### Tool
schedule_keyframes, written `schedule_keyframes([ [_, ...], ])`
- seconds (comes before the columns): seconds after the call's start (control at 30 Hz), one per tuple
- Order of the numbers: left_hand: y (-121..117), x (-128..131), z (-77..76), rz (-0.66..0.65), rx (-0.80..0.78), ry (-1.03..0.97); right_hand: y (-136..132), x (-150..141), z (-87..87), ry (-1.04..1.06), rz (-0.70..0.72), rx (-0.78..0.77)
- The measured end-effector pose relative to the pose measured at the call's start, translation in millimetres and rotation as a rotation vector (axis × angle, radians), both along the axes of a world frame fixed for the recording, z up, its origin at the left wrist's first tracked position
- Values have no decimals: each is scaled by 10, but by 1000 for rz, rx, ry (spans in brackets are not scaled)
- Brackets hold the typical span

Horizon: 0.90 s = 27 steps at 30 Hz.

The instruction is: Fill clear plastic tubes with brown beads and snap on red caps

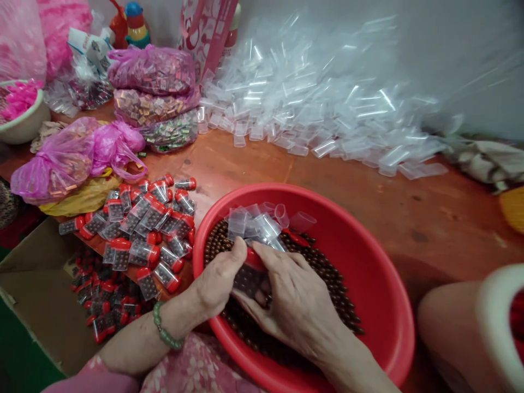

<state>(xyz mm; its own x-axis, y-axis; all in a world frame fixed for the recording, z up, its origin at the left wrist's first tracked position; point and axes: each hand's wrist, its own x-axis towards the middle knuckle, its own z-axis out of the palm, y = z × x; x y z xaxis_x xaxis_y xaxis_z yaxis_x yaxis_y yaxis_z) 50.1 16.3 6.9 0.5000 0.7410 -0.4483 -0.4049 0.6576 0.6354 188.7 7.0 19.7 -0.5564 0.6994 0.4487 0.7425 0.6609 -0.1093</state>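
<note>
Over the red basin [382,284], my left hand [219,278] and my right hand [295,295] close around a clear plastic container [246,281] with a red cap, filled with small dark balls. My left thumb rests by the cap, and my right fingers wrap its other side. Part of the container is hidden by my fingers. Below my hands, shiny brown balls [327,273] cover the basin's bottom. Several clear empty tubes [266,226] lie on them at the far side, beside a red cap [295,237].
Filled red-capped containers [143,218] pile up left of the basin; more lie in a cardboard box [36,295]. Clear tubes [319,120] heap along the wall. Pink bags [153,71] stand at the back left, a white-rimmed tub [487,305] at the right.
</note>
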Motion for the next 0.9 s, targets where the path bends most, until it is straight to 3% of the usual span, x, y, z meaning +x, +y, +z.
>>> schedule_keyframes([
  [0.13, 33, 44, -22, 55, -73, 49, -53, -30, -23, -45, -27, 4],
  [0.3, -61, 29, -98, 304, 85, 312, -58, -66, -65, -11, 36, 110],
  [0.5, -237, -53, -279, 309, 191, 541, -125, -123, 20, 25, 78, 161],
  [0.6, -276, -89, -199, 257, 184, 478, -182, -25, 177, 1, 68, -39],
  [0.7, -300, -240, 70, 86, 215, 370, -66, 243, 283, 1, 132, -405],
  [0.73, -317, -333, 177, 17, 253, 363, 25, 352, 280, -14, 81, -460],
  [0.8, -385, -586, 353, -84, 343, 445, 264, 552, 213, -156, -209, -460],
  [0.83, -441, -741, 400, -133, 369, 557, 394, 631, 159, -295, -353, -474],
  [0.9, -599, -1096, 381, -94, 371, 934, 633, 729, 41, -374, -431, -488],
])
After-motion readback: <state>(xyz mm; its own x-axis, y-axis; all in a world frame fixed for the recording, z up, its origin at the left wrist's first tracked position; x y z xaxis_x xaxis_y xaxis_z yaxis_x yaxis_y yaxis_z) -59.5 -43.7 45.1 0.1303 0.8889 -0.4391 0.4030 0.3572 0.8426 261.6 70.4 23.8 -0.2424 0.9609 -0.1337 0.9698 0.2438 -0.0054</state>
